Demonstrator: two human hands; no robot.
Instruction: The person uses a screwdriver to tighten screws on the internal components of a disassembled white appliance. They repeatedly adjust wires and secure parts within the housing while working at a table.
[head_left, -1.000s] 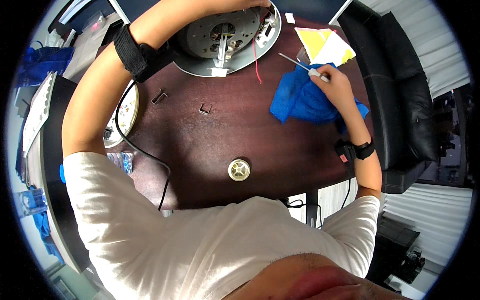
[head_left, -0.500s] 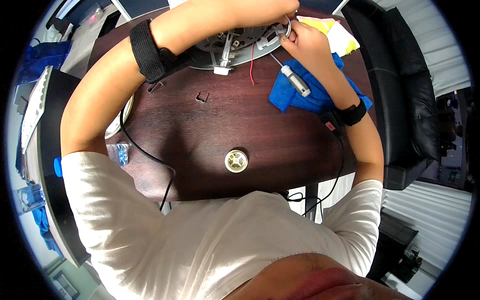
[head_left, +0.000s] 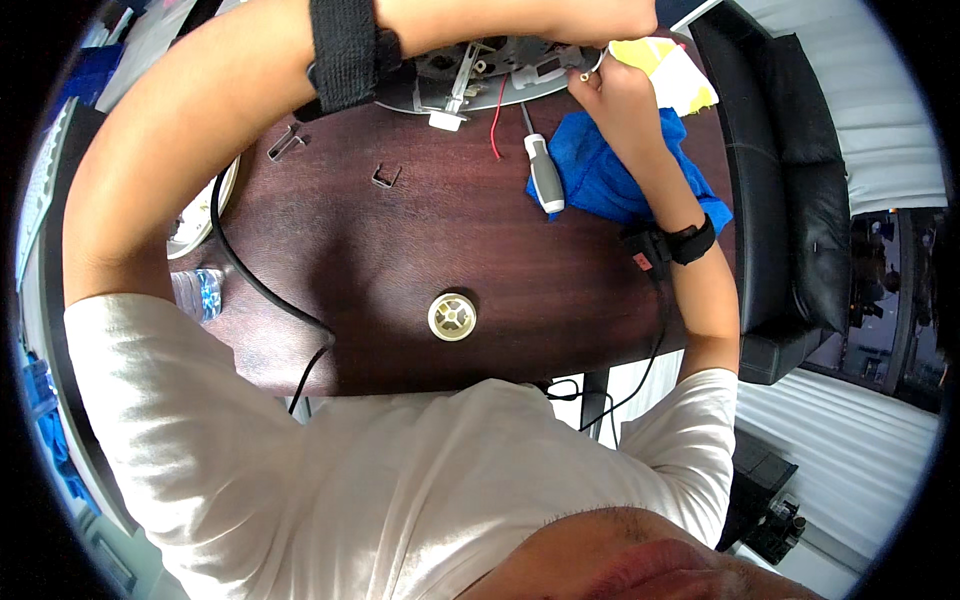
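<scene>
At the far edge of the table my left arm reaches across an opened appliance base (head_left: 400, 98), a rounded grey shell with metal parts inside. My left hand (head_left: 628, 18) is curled closed beyond the shell's right end; its fingertips are hidden. Just below it, my right hand (head_left: 625, 97) is closed around a thin white cable (head_left: 597, 66), whose pale end sticks out by the thumb. A red wire (head_left: 495, 130) hangs from the shell onto the table. Near my right hand lies a grey-and-white screwdriver (head_left: 544, 175), its shaft pointing at the shell.
A blue cloth (head_left: 592, 165) lies under my right forearm, with a yellow-and-white cloth (head_left: 672, 75) beyond. Small metal brackets (head_left: 386, 177) and a round cream knob (head_left: 452, 317) sit on the table. At left are a white dish (head_left: 203, 220), a clear bottle (head_left: 203, 293) and a black cable (head_left: 262, 285).
Both hands have shifted slightly, and the white cable's loop between them is now a short piece with its end showing. The screwdriver has swung to lie more upright, left of its former place.
</scene>
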